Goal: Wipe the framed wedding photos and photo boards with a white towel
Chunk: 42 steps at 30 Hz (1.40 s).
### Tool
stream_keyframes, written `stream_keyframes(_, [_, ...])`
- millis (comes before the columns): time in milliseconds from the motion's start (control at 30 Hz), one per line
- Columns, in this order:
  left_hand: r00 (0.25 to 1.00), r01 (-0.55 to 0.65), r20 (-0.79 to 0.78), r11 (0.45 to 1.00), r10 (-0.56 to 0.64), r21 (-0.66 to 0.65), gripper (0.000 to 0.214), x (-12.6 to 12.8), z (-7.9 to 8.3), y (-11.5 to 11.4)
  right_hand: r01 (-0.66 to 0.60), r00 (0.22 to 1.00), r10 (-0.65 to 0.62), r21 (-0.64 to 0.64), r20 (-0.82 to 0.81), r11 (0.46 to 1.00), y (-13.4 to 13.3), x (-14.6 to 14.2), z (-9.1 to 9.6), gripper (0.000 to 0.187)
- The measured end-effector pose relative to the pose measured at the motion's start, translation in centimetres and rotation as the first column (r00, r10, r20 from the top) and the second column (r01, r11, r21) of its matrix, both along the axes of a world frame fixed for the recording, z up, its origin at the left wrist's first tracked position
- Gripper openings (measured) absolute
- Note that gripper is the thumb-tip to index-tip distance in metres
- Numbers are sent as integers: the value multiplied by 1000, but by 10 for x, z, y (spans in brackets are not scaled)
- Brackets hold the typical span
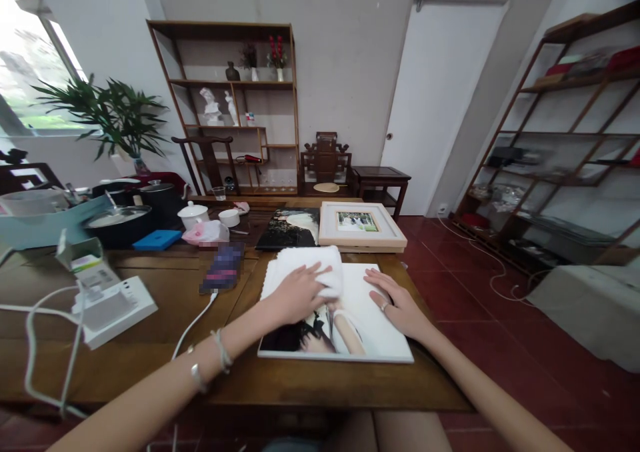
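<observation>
A photo panel (350,335) lies flat near the front edge of the wooden table, showing dark hair, an arm and a pale background. On its upper left part rests a folded white towel (305,259), which reaches past the panel's left edge. My left hand (300,292) lies on the towel with the fingers stretched out and slightly apart, pressing it against the panel. My right hand (397,302), wearing a ring, is spread flat on the panel's right side. The towel hides part of the picture.
Behind the panel lie a dark photo print (290,229) and a light wood picture frame (363,225). To the left are a phone (223,269) with a white cable, a white box (117,309), a blue box (157,239), a lidded cup (193,215) and pots (120,224).
</observation>
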<state>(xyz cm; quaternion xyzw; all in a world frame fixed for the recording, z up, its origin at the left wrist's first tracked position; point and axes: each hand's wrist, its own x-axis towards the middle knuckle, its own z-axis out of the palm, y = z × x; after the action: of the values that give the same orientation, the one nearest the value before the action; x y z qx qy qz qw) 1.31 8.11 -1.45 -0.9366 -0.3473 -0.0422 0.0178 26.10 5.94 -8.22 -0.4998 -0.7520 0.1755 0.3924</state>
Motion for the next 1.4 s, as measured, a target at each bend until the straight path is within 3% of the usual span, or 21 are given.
stream_keyframes(100, [998, -57, 18, 997, 56, 61, 29, -2, -6, 19, 0, 1000, 0, 5, -1, 1000, 0, 0, 0, 32])
stream_keyframes(167, [998, -63, 10, 995, 62, 72, 27, -4, -8, 14, -4, 1000, 4, 11, -1, 1000, 1, 0, 0, 32])
stream_keyframes(300, [998, -25, -50, 999, 27, 45, 22, -6, -10, -29, -1, 1000, 2, 12, -3, 1000, 1, 0, -1, 32])
stream_keyframes(467, [989, 139, -41, 990, -139, 6, 22, -9, -19, -100, -6, 1000, 6, 13, -7, 1000, 1, 0, -2, 32])
stream_keyframes(567, [980, 196, -25, 980, -197, -29, 30, -16, -17, -115, -4, 1000, 5, 17, -16, 1000, 1, 0, -3, 31])
stream_keyframes(667, [990, 140, -6, 987, -141, -79, 31, -28, -6, -99, -4, 1000, 4, 18, -9, 1000, 1, 0, -3, 31])
stream_keyframes(800, [994, 112, 23, 986, -110, -120, 27, -43, 5, -48, 5, 1000, -5, 13, 7, 1000, 1, -1, -2, 32])
stream_keyframes(967, [997, 69, 36, 995, -67, -72, 33, -48, 3, 14, 4, 1000, -4, 15, 6, 1000, 1, -1, -2, 32])
stream_keyframes(1067, [999, 35, 38, 998, -33, -52, 34, -49, 2, 33, 7, 1000, -7, 11, 10, 1000, 1, 0, -1, 33])
stream_keyframes(1200, [999, 8, 46, 1000, -7, -24, 31, -47, -1, 22, 4, 1000, -4, 14, 13, 1000, 2, -1, -2, 32])
stream_keyframes(1400, [997, 72, 17, 997, -71, -7, 23, -29, -13, -58, 4, 1000, -4, 30, 18, 1000, 3, -1, -4, 31])
